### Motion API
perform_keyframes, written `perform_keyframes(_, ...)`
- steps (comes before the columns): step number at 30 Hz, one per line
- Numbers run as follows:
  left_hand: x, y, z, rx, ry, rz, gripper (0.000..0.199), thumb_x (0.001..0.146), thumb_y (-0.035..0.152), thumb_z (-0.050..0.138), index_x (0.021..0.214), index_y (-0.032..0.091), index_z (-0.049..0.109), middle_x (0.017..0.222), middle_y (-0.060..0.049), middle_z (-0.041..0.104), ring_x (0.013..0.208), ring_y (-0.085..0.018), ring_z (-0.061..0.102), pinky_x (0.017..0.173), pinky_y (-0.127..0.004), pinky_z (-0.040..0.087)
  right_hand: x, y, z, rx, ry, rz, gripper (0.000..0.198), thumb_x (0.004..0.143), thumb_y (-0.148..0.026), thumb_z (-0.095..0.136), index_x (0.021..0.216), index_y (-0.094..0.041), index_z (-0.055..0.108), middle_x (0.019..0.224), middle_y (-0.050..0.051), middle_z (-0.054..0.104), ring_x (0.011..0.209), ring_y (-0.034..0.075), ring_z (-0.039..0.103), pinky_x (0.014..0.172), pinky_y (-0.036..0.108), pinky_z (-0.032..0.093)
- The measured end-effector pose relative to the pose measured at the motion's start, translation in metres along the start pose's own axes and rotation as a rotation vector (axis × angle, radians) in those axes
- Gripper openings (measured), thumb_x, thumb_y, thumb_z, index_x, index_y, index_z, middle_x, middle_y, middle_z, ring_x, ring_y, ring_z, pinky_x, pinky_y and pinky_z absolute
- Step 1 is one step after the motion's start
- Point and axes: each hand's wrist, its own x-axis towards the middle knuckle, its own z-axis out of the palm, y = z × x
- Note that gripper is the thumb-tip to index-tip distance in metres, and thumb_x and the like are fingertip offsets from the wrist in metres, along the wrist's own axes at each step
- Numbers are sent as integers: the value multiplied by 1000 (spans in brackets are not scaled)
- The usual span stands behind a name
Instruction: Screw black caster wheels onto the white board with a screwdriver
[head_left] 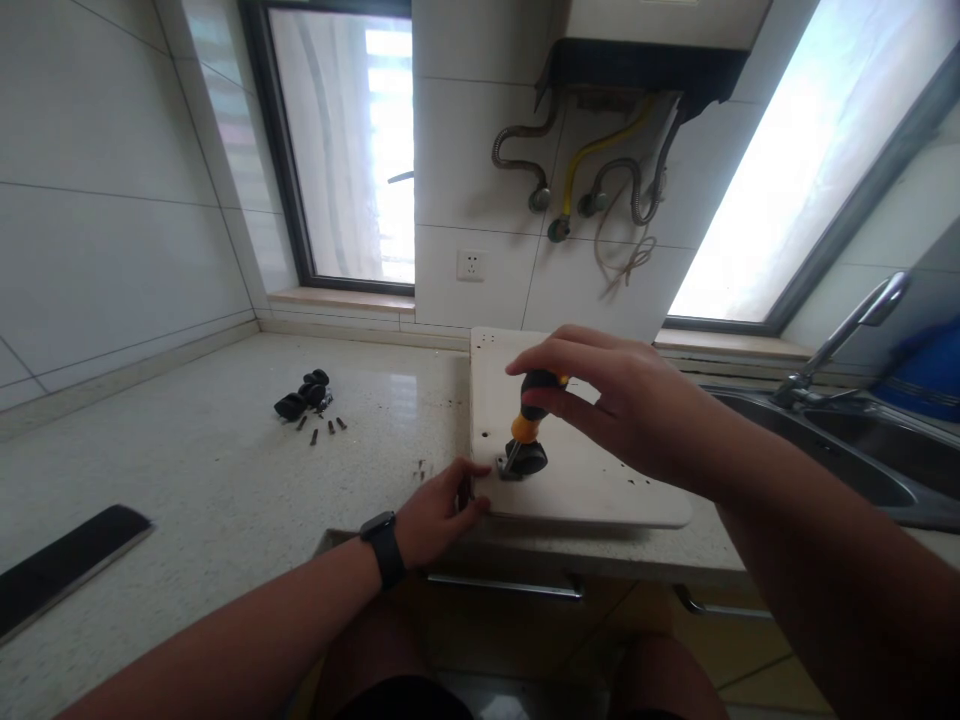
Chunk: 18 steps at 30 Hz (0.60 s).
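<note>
My right hand (592, 395) is closed around the black and orange handle of a screwdriver (526, 428). The screwdriver leans, its shaft reaching down to the metal plate of a black caster wheel (527, 457) on a white board (585, 495). Whether the tip sits in a screw is too small to tell. My left hand (450, 500), with a dark watch on the wrist, grips the board's left front edge beside the caster, thumb and fingers bent around it. Several small holes show in the board.
Left on the speckled countertop (225, 490) lie several black casters (304, 393) and several loose screws (322, 430). A dark flat strip (71, 565) lies farther left. At right is a steel sink (825, 450) with a faucet (840, 340). Drawer handles (510, 588) run below the counter edge.
</note>
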Motion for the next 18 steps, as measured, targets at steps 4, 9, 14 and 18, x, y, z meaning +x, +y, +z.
perform_keyframes(4,0,3,-1,3,-12,14,51,99,60,53,132,21,53,92,-2,63,78,-19,59,73,-35,45,0,-2,5,-167,50,86,31,101,-45,53,112,-22,71,112,12,68,85,24,66,73,40,53)
perform_keyframes(9,0,3,-2,4,-11,7,53,99,62,52,132,21,53,91,-2,63,77,-19,58,72,-34,44,-9,1,-6,71,-120,-47,47,100,-30,51,147,-30,51,138,10,63,113,25,66,90,41,55)
perform_keyframes(14,0,-1,0,-6,-11,10,52,99,62,51,133,22,53,90,-1,61,74,-17,56,70,-33,43,-3,1,-1,-56,-14,-24,28,97,-42,62,120,-28,69,105,6,74,87,21,68,73,35,51)
perform_keyframes(18,0,0,0,-1,-20,10,51,98,61,53,132,22,53,88,0,61,74,-17,57,70,-33,44,2,-2,10,-278,102,74,30,95,-48,61,86,-20,66,80,6,67,65,19,57,60,33,39)
